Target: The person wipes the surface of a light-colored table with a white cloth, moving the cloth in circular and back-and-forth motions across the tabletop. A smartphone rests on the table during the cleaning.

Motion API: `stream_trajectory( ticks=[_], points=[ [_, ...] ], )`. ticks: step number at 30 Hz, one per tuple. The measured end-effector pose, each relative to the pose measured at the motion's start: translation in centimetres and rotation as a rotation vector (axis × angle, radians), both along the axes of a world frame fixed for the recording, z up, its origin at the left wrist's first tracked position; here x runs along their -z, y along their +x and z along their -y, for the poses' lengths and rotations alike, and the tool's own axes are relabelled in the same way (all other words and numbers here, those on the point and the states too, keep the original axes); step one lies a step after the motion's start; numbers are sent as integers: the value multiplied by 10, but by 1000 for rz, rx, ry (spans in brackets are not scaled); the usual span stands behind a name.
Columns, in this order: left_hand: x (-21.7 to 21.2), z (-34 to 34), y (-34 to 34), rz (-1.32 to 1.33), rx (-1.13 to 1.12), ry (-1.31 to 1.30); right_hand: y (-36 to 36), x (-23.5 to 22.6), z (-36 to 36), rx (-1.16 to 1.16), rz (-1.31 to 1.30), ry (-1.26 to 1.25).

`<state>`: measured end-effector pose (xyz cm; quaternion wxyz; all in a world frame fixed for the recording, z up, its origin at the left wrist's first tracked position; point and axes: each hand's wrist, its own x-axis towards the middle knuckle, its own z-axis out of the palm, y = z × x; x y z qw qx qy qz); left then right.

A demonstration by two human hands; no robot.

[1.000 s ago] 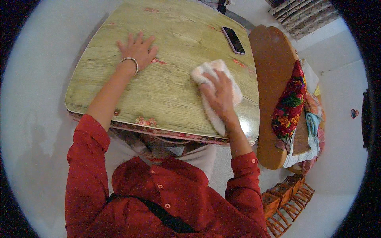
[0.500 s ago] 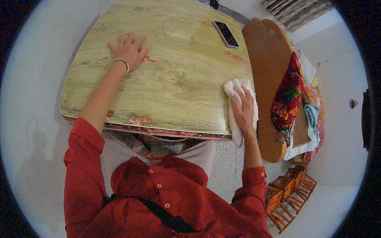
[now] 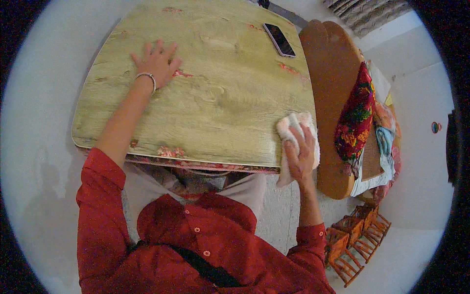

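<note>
My left hand (image 3: 155, 66) lies flat on the table (image 3: 205, 127), fingers spread, with a pale bracelet at the wrist. The tabletop is yellowish green with a wood-grain pattern and small red flower prints. At its near right corner, my right hand (image 3: 302, 152) presses on a fluffy white cloth (image 3: 288, 123) and holds it against the surface. Part of the cloth hangs over the near edge. A phone (image 3: 279, 40) with a dark screen and a light case rests near the far right side of the tabletop.
Close on the right stands a brown sofa-like seat (image 3: 330, 88). A red patterned cloth bundle (image 3: 357, 112) and folded fabrics (image 3: 385, 137) lie along it. Small wooden chairs (image 3: 355, 235) are at the lower right. A patterned curtain (image 3: 364, 14) hangs at the far right.
My right hand has slid the cloth toward me, down along the right edge to the near corner. My left hand stays almost in place.
</note>
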<state>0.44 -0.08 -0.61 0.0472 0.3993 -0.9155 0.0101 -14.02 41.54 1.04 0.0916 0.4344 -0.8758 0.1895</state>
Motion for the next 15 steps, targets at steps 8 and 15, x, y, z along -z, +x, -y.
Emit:
stream_trajectory(
  ticks=[8,15],
  points=[
    [-8,-2,-3,-11,-17,-14,-92,10,51,93,-128,-72],
    [-4,5,2,-26,5,24,-9,0,77,-241,-52,-55]
  ],
)
